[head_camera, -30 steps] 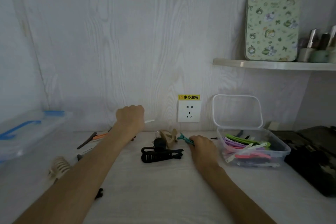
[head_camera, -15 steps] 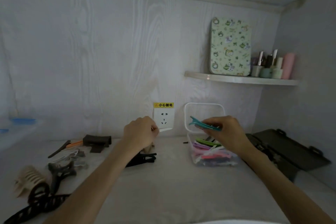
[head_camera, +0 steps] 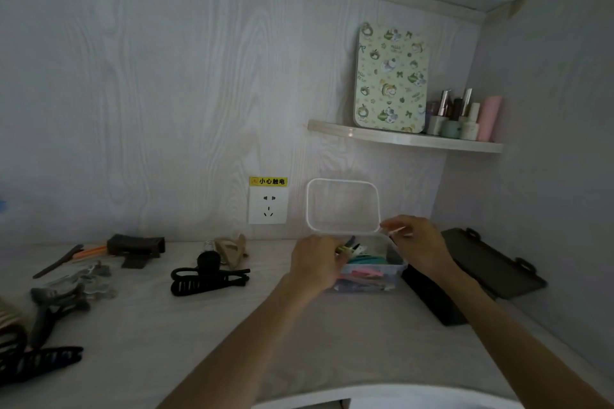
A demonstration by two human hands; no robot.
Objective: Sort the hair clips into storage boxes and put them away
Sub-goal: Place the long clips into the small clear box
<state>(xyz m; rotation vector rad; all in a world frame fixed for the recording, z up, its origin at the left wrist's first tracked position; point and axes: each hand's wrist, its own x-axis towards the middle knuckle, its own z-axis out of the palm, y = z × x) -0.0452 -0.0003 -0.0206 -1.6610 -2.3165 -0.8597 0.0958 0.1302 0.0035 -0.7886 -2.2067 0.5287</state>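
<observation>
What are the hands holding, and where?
The right hand pinches the lid at its lower right corner. The left hand is at the box's left end; what it holds cannot be told.

Pale wood grain, dark clips, pastel box contents

The wall [head_camera: 149,93] is whitish wood grain; a black claw clip [head_camera: 206,280] lies on the pale tabletop [head_camera: 199,342]; pink, teal and purple clips fill the clear storage box [head_camera: 372,277]; a cream tin [head_camera: 391,80] bears green cartoon prints; the socket label [head_camera: 268,181] is yellow.
</observation>
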